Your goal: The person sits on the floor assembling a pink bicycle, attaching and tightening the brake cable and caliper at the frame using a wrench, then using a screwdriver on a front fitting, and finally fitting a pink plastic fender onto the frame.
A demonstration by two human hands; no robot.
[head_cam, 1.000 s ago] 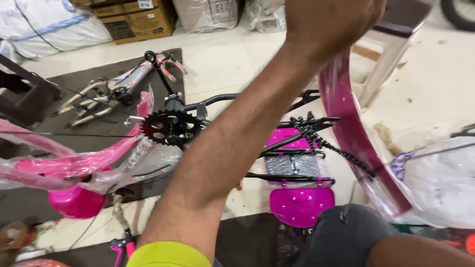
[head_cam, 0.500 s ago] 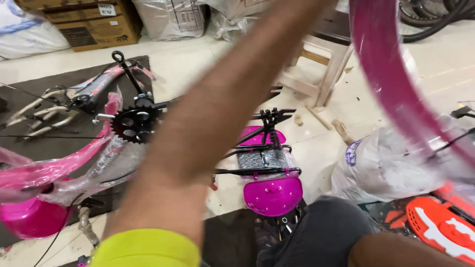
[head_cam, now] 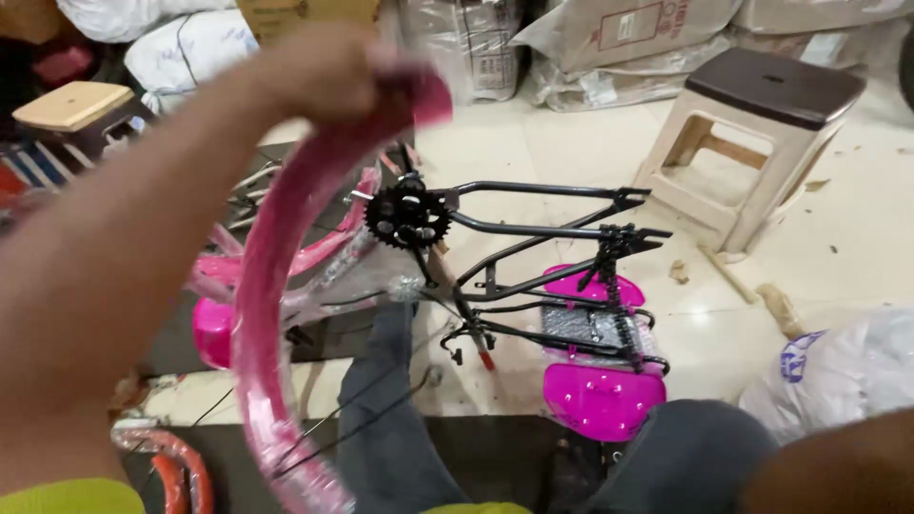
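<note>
My left hand [head_cam: 328, 76] is raised at the top centre and is closed on the upper end of a pink curved mudguard [head_cam: 262, 314]. The mudguard arcs down to the bottom left, with thin wire stays [head_cam: 333, 433] hanging from its lower part. Behind it on the floor lies a small bicycle frame: black rear tubes [head_cam: 543, 228], a black chainring [head_cam: 409, 217] and a pink front part wrapped in plastic [head_cam: 319, 252]. Only my right forearm [head_cam: 838, 466] shows, at the bottom right corner; that hand is out of view.
Pink plates [head_cam: 605, 400] lie under the frame's rear. A beige stool with a dark seat [head_cam: 752, 143] stands at the right, a wooden-topped stool [head_cam: 71, 105] at the far left. A white bag [head_cam: 838, 381] sits at the right. Wrapped boxes [head_cam: 619, 48] line the back. My knees [head_cam: 390, 419] are below.
The pink mudguard has swung from the right side of the view to the left centre, with my left hand now visible gripping its top end. The view has shifted toward the stool.
</note>
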